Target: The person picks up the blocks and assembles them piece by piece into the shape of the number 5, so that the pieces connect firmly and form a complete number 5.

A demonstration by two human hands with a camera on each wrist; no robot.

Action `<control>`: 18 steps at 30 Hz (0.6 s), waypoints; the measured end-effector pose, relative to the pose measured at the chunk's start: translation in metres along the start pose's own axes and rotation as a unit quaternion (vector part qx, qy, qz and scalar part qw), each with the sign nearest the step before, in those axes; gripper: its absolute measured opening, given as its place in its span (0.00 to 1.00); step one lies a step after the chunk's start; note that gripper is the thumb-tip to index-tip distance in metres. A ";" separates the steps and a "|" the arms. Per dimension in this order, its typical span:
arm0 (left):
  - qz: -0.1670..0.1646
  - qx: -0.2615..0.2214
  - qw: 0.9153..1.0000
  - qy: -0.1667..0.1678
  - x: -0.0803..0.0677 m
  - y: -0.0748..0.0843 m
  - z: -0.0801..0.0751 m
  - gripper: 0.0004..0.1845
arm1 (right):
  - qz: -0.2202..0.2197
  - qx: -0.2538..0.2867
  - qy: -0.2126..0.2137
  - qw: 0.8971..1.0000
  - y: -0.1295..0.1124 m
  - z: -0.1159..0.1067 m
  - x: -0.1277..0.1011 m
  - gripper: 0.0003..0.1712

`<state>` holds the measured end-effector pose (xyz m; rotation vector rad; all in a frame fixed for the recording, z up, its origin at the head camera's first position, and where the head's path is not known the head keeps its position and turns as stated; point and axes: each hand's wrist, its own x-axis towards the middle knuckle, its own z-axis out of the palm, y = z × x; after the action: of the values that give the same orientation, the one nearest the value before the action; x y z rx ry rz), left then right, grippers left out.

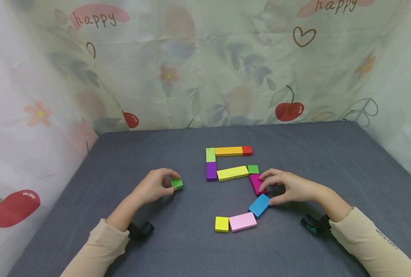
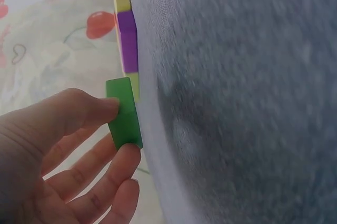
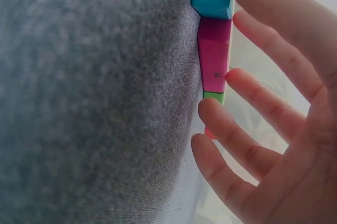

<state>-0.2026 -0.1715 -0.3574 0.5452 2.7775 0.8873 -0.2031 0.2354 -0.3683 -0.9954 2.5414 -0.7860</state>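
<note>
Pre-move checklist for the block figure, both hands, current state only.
1. Left hand has a grip on the green block: ok, pinched between thumb and fingers.
2. Green block clear of the figure: ok, it sits apart, left of the purple block.
3. Right hand on the magenta block: ok, fingertips touch it, no closed grip.
4. Blue block aligned: not ok, it lies tilted.
5. Blue meets pink block: cannot tell.
6. Yellow square beside pink: ok.

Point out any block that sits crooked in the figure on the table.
The blue block lies diagonally, corner to the pink block, while the others sit square. The magenta block under the right hand is slightly tilted too.
</note>
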 end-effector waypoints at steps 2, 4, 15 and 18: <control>0.006 0.003 1.000 -0.001 -0.001 0.003 0.002 0.16 | 0.000 -0.006 0.004 1.000 0.000 0.001 0.000 0.15; 0.007 0.004 1.000 -0.002 -0.001 0.006 0.004 0.16 | -0.001 -0.012 0.008 1.000 0.000 0.001 0.000 0.15; 0.032 0.013 0.999 -0.010 -0.003 0.018 0.011 0.15 | 0.013 -0.054 0.017 0.998 -0.001 0.001 0.002 0.25; 0.039 0.017 0.999 -0.011 -0.003 0.020 0.012 0.15 | 0.022 -0.061 0.015 0.998 -0.001 0.001 0.002 0.26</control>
<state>-0.1909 -0.1509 -0.3551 0.6696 2.7737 0.8467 -0.2032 0.2333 -0.3686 -0.9668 2.6551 -0.6468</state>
